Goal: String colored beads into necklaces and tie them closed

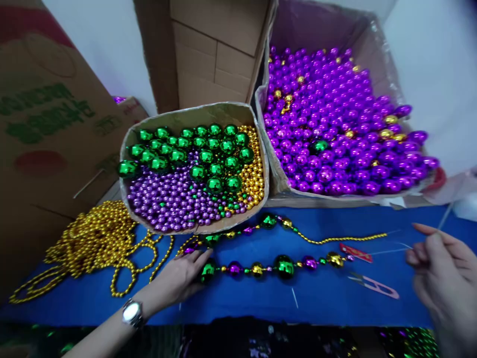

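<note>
A string of green, purple and gold beads (285,267) lies on the blue table, doubled back on itself. At its left bend, my left hand (182,276) has its fingers closed over the beads, beside a large green one; part of the grip is hidden. My right hand (441,268), slightly blurred, is raised at the right with its fingers pinched on a thin white thread (389,251). This thread runs left to the purple end bead. The upper run of the string ends in small gold beads (328,240). Pink-handled thread snips (376,286) lie between the string and my right hand.
A cardboard bin (124,196) of green, purple and gold beads stands behind the string. Behind it at right is a larger box (387,54) of purple balls. Gold bead strands (93,243) are heaped left. A red packet (356,252) lies near the snips.
</note>
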`<state>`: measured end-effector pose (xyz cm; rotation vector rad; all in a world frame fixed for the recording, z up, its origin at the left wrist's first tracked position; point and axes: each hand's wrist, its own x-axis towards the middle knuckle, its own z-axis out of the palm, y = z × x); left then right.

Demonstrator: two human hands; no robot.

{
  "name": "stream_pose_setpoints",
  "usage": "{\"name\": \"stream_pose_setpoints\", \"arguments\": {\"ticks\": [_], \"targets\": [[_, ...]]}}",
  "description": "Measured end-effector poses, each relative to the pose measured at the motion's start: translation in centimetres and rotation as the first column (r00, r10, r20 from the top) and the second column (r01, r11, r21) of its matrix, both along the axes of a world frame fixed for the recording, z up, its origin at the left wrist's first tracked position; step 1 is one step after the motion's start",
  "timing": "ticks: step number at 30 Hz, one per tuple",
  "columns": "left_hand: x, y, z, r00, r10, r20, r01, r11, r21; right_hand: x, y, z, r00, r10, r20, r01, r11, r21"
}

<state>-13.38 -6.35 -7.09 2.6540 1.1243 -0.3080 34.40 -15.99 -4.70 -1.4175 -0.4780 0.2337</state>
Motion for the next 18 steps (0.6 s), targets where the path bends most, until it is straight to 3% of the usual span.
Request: {"name": "stream_pose_setpoints", "arguments": {"ticks": [4, 11, 15, 18], "targets": [[-0.5, 0.3, -1.0, 0.998, 0.055, 0.005, -0.055, 0.998, 0.038, -1.1, -0.3, 1.0, 0.995, 0.094, 0.037, -0.095, 0.995, 0.042], [-1.9, 0.9, -1.7, 0.989, 0.146, -0.003, -0.146, 0.988, 0.057, -2.3, 0.1, 1.3, 0.981, 0.189, 0.046, -0.190, 0.981, 0.026], [-3.4, 1.6, -3.0, 0.993, 0.111, 0.036, -0.114, 0.987, 0.113, -3.1, 0.3, 1.6, 0.973, 0.222, 0.065, -0.221, 0.975, -0.032], [-3.0, 1.5, -2.4, 0.996, 0.023, 0.082, -0.036, 0.987, 0.157, -4.1, 0.2, 1.9, 0.960, 0.271, 0.065, -0.264, 0.959, -0.107]]}}
